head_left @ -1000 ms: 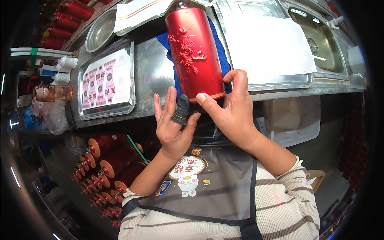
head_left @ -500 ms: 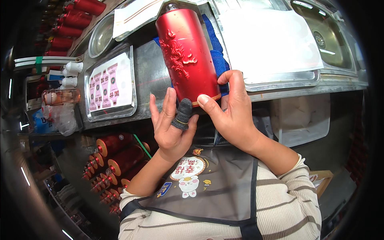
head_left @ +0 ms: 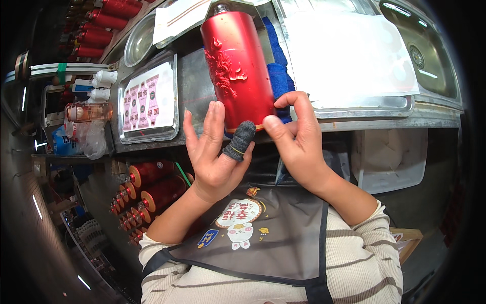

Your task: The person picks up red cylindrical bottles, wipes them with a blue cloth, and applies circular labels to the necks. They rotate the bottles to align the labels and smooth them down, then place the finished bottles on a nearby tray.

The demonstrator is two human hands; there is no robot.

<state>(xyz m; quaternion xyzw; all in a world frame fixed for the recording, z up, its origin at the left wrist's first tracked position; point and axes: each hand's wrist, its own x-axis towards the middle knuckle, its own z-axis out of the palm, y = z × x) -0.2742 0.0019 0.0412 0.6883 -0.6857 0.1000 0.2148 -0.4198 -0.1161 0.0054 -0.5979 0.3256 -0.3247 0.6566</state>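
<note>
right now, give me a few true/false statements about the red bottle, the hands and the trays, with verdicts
1. The red bottle lies on a blue cloth. True.
2. The left hand wears a dark cover on its thumb. True.
3. The right hand is flat on the counter, clear of the bottle. False: its thumb and fingers touch the bottle's lower end.
4. The steel tray left of the bottle holds sheets of pink labels. True.
5. The bottle is plain and smooth. False: it has raised red relief on its side.
</note>
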